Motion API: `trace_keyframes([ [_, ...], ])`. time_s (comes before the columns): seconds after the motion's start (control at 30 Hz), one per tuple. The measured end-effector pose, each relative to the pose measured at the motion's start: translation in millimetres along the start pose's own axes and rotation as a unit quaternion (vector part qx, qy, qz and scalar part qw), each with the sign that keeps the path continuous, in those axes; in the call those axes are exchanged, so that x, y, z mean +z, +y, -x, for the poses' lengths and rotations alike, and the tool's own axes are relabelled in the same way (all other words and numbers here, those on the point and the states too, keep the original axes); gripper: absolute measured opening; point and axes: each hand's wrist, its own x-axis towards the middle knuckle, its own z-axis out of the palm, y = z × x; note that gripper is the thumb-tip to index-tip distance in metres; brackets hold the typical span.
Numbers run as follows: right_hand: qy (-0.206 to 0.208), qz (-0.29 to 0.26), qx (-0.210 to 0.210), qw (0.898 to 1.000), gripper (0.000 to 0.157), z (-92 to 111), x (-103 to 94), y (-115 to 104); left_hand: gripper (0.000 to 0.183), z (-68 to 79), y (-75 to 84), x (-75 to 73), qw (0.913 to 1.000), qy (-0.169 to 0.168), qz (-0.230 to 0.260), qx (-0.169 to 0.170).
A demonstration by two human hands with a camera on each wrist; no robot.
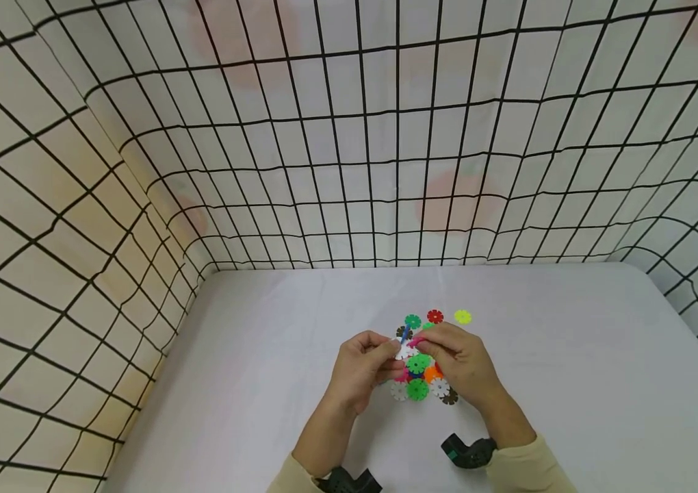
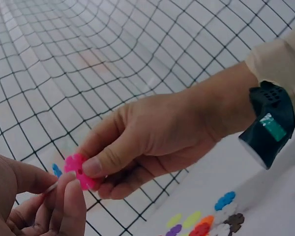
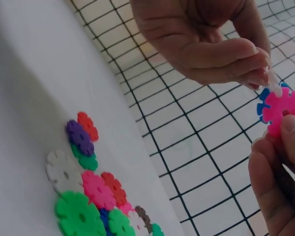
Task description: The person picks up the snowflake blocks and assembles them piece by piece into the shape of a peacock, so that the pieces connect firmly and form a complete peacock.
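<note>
Over a pile of small notched plastic discs, my left hand [image 1: 358, 370] and right hand [image 1: 462, 359] work close together. Thumb and fingers of the right hand pinch a pink snowflake disc [image 3: 280, 110]. The left hand pinches a white disc [image 3: 274, 81], seen nearly edge-on and partly hidden by the fingertips. A blue disc [image 3: 262, 105] sits beside the white one, behind the pink disc, and looks joined to the white. Pink and white edges meet; how deeply their notches engage I cannot tell.
Loose discs lie on the white table [image 1: 275, 315] below the hands, including a green disc [image 1: 417, 389], a red disc [image 1: 435, 316] and a yellow disc [image 1: 462, 316]. Black netting [image 1: 355, 164] over pale cloth encloses the table's back and sides.
</note>
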Motion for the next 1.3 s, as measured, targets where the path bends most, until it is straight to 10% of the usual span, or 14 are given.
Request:
trace_keyframes([
  [0.4,0.019,0.085,-0.083,0.993,0.026,-0.7,3.7,2.3,0.018,-2.8,-3.9,1.0,0.9995,0.023,-0.018,0.009],
  [0.53,-0.025,0.103,0.063,0.992,0.029,-0.7,9.7,11.2,0.023,-9.3,-4.3,-2.7,0.9988,0.043,-0.018,0.017],
  [0.63,-0.088,0.193,0.186,0.96,0.036,1.8,18.3,19.6,0.025,-14.4,-4.0,-8.2,0.9967,0.077,-0.004,0.025],
  [0.77,-0.122,0.269,0.235,0.926,0.037,5.0,30.0,25.6,0.023,-17.3,-5.0,-14.2,0.9956,0.088,0.028,0.017],
  [1.03,0.01,0.055,0.167,0.984,0.014,1.9,17.6,9.8,0.017,-14.3,-9.2,-6.1,0.998,0.035,0.053,-0.008],
  [1.3,0.028,-0.088,0.057,0.994,0.016,-1.2,3.7,-3.9,0.015,-7.0,-6.5,1.4,0.9978,0.005,0.064,-0.017],
])
